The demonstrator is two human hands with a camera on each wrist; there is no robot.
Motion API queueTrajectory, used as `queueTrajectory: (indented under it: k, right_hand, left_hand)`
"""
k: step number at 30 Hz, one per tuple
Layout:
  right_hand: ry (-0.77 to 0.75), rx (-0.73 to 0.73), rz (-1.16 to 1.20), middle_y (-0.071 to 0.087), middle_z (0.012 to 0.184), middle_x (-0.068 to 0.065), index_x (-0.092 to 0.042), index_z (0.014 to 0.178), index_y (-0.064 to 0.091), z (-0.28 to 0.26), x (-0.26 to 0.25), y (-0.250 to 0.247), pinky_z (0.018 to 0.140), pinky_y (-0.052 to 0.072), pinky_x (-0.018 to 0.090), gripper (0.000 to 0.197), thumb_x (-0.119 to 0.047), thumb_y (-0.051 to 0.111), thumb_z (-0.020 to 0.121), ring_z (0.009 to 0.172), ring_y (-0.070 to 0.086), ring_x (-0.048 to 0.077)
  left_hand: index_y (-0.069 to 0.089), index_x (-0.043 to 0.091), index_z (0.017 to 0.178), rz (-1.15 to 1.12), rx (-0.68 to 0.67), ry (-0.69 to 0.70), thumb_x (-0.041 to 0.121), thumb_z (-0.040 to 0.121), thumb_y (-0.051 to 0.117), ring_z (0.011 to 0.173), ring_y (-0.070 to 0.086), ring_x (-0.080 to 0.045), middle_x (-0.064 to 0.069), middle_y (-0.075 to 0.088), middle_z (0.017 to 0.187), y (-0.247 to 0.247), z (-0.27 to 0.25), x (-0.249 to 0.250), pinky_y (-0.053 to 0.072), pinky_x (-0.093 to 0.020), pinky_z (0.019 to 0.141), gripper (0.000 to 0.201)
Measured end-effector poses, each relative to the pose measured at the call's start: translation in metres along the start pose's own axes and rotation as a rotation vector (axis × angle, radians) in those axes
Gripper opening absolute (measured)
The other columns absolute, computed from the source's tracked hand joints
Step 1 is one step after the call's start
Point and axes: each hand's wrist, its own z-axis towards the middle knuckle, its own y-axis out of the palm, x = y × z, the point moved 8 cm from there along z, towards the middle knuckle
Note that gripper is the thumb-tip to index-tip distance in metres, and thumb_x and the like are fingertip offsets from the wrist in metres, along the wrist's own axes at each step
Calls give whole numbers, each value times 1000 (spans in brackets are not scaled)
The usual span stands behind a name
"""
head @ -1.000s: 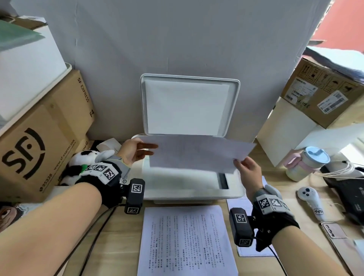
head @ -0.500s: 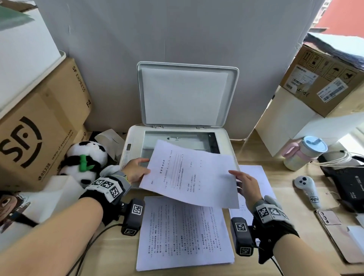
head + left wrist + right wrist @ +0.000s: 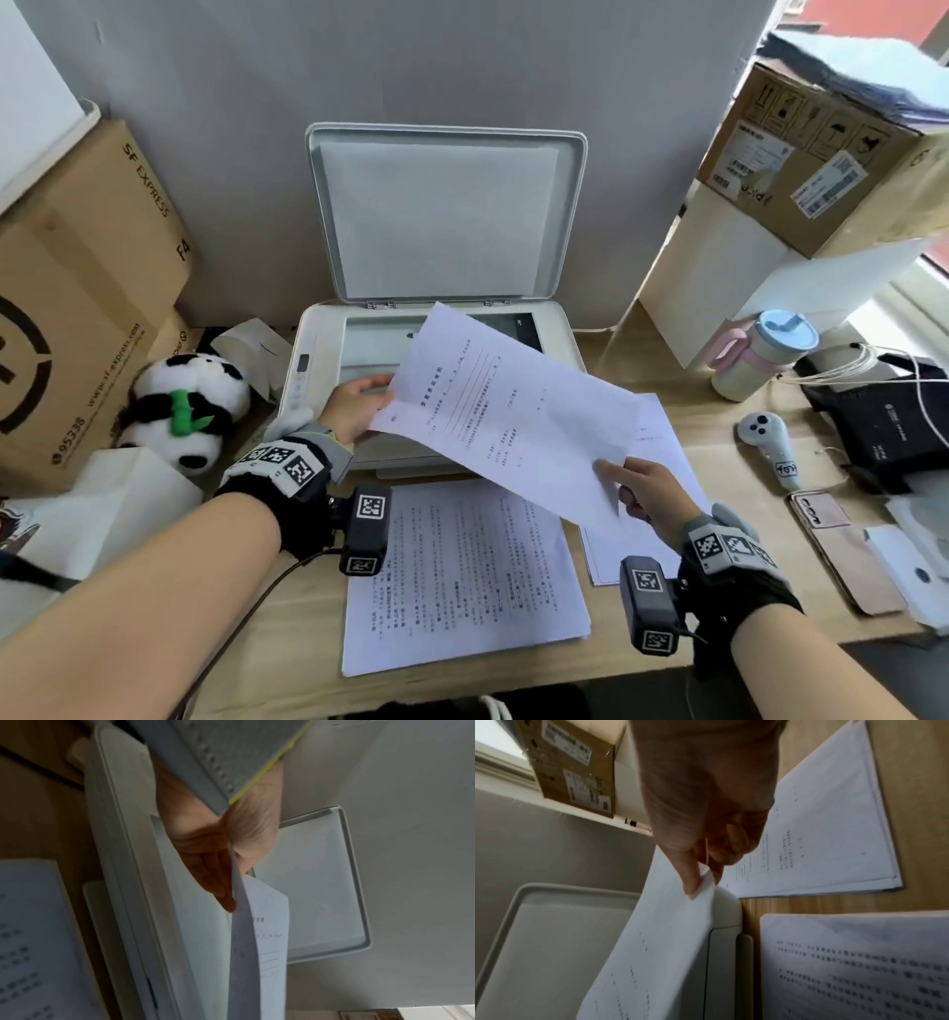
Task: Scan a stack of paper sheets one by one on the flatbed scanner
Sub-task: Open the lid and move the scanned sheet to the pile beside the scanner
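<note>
The white flatbed scanner stands at the back of the desk with its lid raised upright and the glass bare. A printed sheet hangs text-up above the scanner's front right, tilted. My left hand pinches its left corner, thumb on top. My right hand pinches its near right corner between thumb and fingers. A stack of printed sheets lies on the desk in front of the scanner. A second pile lies right of the scanner, partly under the held sheet.
SF cardboard boxes and a plush panda crowd the left. On the right are a white box with a carton on top, a lidded mug, a white controller, a black device with cables and a phone.
The sheet has come off the scanner glass, turned text-up, and moved toward me and to the right, both hands still holding it. The glass now shows bare.
</note>
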Motion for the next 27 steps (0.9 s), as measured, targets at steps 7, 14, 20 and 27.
queueTrajectory:
  k: [7,14,20,27]
  right_hand:
    - [38,237,306,35,51,-3,-11,66,50,-10,31,-32,37,30,14,26,-14,61,90,38,31,8]
    - [164,475,608,58,75,6,-9,78,47,-3,78,-57,46,50,13,17,-6,50,95,70,58,14]
    - [269,563,-33,71,107,-5,-26,63,26,-11,101,-72,80,44,24,39,-28,36,101,111,60,16]
    - [295,468,-505,61,123,3,-23,72,39,-13,103,-63,87,41,22,35,-41,29,101,118,54,22]
  left_hand:
    - [61,13,84,-208,-173,-60,30,100,39,57,69,-12,3,69,58,43,-15,10,41,-14,41,32]
    - [53,11,70,241,-568,-346,37,97,41,57,69,-19,-6,67,56,70,-50,-56,36,-15,36,39]
    - [54,13,68,417,-565,-493,36,97,43,55,66,-13,-1,69,60,64,-61,-115,31,-16,42,39]
    - [58,9,93,343,-134,-504,20,98,42,41,58,-7,-2,69,71,23,-38,-146,29,-11,38,20]
